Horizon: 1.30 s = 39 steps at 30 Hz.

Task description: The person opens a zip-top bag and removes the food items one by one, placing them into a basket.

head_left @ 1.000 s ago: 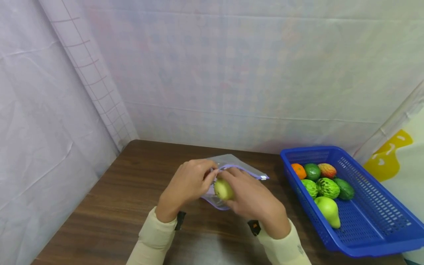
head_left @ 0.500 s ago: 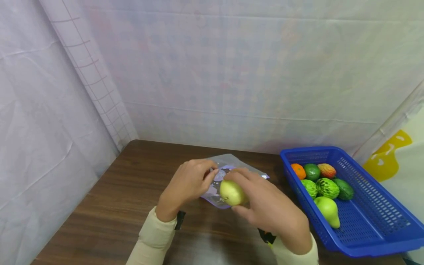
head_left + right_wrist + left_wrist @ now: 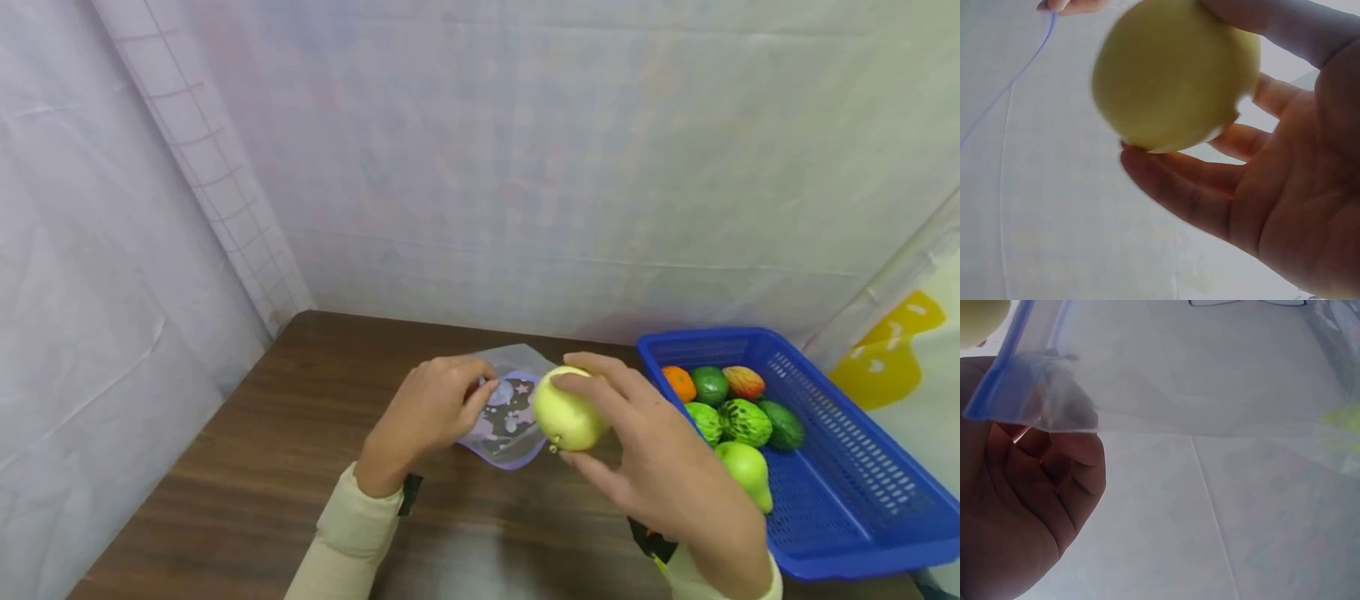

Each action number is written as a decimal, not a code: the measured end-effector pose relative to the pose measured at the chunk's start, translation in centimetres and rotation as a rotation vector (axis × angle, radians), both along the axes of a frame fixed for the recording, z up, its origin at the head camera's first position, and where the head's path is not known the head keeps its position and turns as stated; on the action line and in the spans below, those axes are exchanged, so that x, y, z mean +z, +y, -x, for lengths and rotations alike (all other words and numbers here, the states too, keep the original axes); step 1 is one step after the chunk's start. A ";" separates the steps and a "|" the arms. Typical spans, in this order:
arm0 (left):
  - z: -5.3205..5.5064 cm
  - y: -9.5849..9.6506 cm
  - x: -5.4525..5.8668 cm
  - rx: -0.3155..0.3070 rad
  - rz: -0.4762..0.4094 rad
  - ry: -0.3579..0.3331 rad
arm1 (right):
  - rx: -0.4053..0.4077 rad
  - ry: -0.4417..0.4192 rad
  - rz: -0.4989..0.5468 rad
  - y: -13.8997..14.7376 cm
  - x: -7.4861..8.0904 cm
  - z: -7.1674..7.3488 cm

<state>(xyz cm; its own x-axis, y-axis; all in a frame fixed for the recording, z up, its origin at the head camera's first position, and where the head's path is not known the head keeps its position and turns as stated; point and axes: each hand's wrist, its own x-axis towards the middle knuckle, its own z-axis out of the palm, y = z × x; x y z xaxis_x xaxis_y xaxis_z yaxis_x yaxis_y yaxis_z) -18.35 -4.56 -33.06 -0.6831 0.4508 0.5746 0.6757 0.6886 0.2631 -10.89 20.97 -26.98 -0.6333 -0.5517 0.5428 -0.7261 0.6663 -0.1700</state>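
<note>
A clear plastic zip bag [image 3: 512,425] with a purple-edged mouth and printed pale shapes is over the middle of the table. My left hand [image 3: 431,408] pinches its left edge between thumb and fingers. In the left wrist view, the bag [image 3: 1179,381] stretches away from the fingers, its blue zip strip at the left. To the right of the bag, my right hand [image 3: 663,454] holds a round yellow-green fruit [image 3: 564,415] with a short stem. The right wrist view has thumb and fingertips round this fruit [image 3: 1166,75], which hides part of the fingers.
A blue perforated basket [image 3: 862,533] stands at the right. In it lie an orange [image 3: 679,383], a green pear [image 3: 745,473] and several other green and red-yellow fruits. The dark wooden table [image 3: 285,433] meets a white cloth wall [image 3: 525,167] behind.
My right hand has drawn the yellow-green fruit away from the bag's mouth, to the right and nearer the head camera. My left hand has stayed on the bag's edge.
</note>
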 end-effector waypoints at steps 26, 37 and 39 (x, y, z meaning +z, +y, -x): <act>-0.2 0.0 0.1 0.001 -0.006 -0.011 | -0.342 0.020 -0.360 13.0 2.4 0.9; -0.1 -0.2 0.1 0.016 0.007 -0.029 | -0.556 -0.289 -0.504 21.1 1.4 5.7; -0.1 -0.2 0.2 0.015 0.002 -0.032 | -0.577 -0.342 -0.508 22.6 0.8 6.2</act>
<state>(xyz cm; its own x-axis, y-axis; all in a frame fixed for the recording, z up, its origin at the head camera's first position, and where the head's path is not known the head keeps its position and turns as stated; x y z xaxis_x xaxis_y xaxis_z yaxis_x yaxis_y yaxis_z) -18.28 -4.74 -32.90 -0.7079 0.4418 0.5511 0.6566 0.6992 0.2829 -17.07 43.57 -26.22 -0.9753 -0.2165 0.0427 -0.2113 0.9721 0.1019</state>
